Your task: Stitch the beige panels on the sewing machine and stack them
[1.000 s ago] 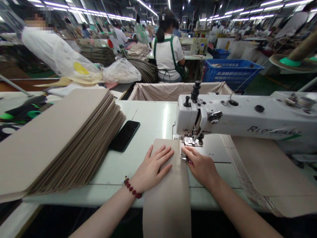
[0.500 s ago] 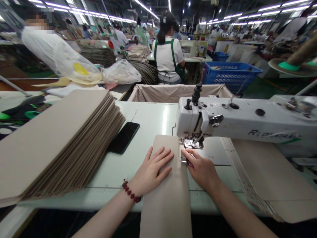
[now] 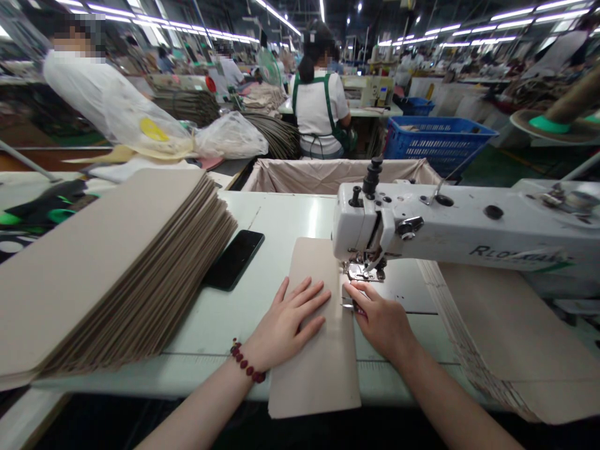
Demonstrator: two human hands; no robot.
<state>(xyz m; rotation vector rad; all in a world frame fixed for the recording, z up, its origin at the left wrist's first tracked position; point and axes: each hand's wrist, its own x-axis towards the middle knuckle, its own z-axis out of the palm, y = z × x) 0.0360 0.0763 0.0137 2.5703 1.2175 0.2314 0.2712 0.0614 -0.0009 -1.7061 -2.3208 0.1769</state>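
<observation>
Beige strip (image 3: 312,350) points lengthwise at the presser foot (image 3: 360,270), left-hand fingers (image 3: 307,303) spread flat, right-hand fingers (image 3: 360,295) pinched narrow.

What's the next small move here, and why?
Probably slide the beige board strip toward the presser foot with the left hand: that hand lies flat on the strip, the right hand sits at its right edge, and that edge runs up beside the foot.
</observation>
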